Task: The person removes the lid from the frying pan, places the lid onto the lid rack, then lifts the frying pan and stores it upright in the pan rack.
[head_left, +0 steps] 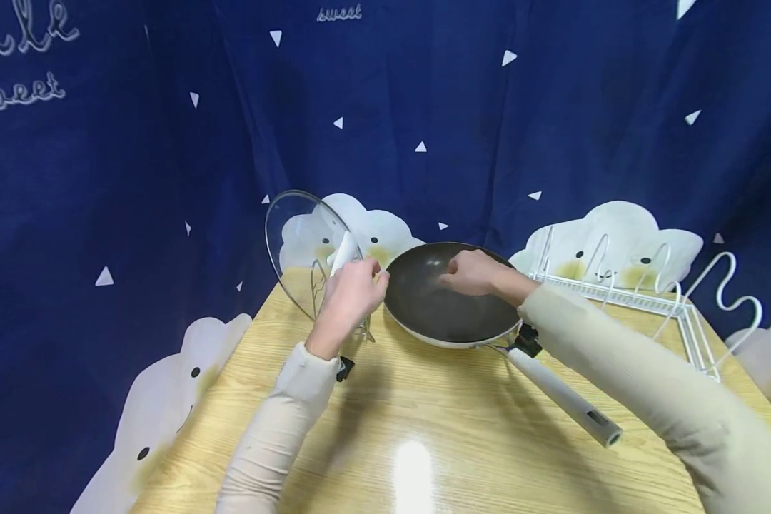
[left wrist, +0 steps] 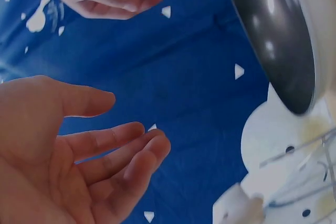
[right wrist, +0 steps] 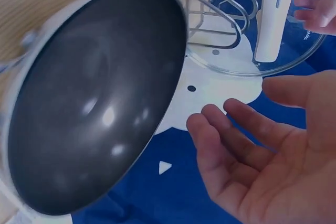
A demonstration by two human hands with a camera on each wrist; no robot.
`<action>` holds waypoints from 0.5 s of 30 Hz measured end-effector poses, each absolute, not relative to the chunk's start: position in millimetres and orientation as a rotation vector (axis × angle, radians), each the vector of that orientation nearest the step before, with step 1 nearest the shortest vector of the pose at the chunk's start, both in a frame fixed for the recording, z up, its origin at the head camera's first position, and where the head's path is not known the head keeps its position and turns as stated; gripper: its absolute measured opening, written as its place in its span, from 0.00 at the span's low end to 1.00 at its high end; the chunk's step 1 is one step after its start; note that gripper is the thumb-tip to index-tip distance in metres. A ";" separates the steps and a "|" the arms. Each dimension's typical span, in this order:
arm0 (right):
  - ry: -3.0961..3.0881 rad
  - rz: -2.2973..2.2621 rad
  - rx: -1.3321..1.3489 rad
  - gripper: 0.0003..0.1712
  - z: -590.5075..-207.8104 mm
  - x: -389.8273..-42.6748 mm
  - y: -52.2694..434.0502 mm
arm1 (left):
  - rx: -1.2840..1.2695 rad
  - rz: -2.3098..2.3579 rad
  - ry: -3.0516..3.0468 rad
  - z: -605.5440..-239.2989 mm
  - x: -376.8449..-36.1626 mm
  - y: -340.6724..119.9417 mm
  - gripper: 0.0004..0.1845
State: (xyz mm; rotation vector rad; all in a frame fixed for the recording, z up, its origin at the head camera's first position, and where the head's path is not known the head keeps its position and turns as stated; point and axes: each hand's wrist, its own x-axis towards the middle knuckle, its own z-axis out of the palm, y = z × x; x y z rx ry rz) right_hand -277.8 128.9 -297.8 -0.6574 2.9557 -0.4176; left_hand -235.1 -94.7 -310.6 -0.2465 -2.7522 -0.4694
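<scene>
A dark non-stick pan (head_left: 450, 314) with a white rim and a long white handle (head_left: 565, 400) sits on the wooden table (head_left: 424, 428). To its left a glass lid (head_left: 295, 235) with a white handle (head_left: 343, 253) stands upright in a small wire stand (head_left: 318, 282). My left hand (head_left: 350, 293) is right beside the lid handle, fingers relaxed and holding nothing, as the left wrist view (left wrist: 79, 156) shows. My right hand (head_left: 472, 273) hovers over the pan's far side, palm open (right wrist: 268, 156) and empty. The right wrist view shows the pan (right wrist: 94, 103) next to the lid (right wrist: 247, 61).
A white wire rack (head_left: 642, 300) with tall curved prongs lies at the table's back right. A dark blue curtain (head_left: 424, 107) with white clouds and triangles hangs close behind the table. Bare wood lies in front of the pan.
</scene>
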 end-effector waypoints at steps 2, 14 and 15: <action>2.948 -0.389 -0.685 0.21 -297.3 -271.2 141.3 | -0.296 -0.432 -2.769 -314.2 -233.1 -85.7 0.12; 2.835 -0.396 -0.748 0.17 -293.9 -222.9 200.5 | -0.566 -0.408 -2.890 -341.9 -217.6 -40.9 0.12; 2.835 -0.404 -0.744 0.17 -295.5 -219.1 204.7 | -0.588 -0.437 -2.899 -344.9 -216.3 -38.0 0.12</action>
